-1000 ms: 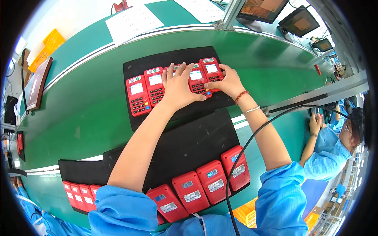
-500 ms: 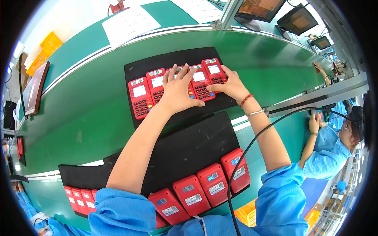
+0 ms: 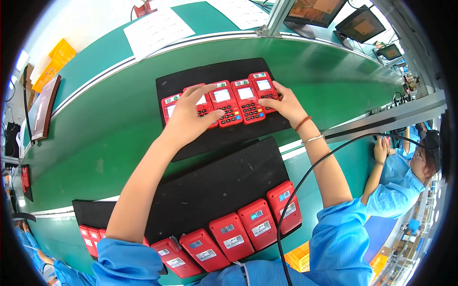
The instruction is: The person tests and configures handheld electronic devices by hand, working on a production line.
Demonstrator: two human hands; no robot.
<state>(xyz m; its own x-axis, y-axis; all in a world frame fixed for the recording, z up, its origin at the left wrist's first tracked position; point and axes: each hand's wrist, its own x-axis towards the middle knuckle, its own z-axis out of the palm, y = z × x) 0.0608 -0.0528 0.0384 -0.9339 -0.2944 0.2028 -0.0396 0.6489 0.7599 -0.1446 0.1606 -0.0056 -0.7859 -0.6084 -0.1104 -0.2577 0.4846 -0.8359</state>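
Several red card payment terminals stand in a row on a black mat [image 3: 214, 139], screens and keypads up. My left hand [image 3: 187, 114] is over the left part of the row, fingers and thumb apart, partly hiding the leftmost terminal [image 3: 170, 110] and its neighbour. Its thumb reaches to the edge of the middle terminal [image 3: 222, 97]. At the row's right end, my right hand [image 3: 287, 106] spans the last terminal [image 3: 263, 86], thumb along its near left side and fingers at its right edge. Beside it, another terminal [image 3: 245, 93] lies untouched.
Nearer me, a second black mat [image 3: 224, 176] carries several terminals face down [image 3: 231, 236]. More terminals [image 3: 88, 238] lie at lower left. A black cable [image 3: 324, 155] arcs past my right forearm. At right a co-worker [image 3: 396, 176] sits by a metal rail [image 3: 381, 117].
My left hand has moved left and nearer me, uncovering the middle terminals. The far mat and its row have shifted slightly right, along with my right hand.
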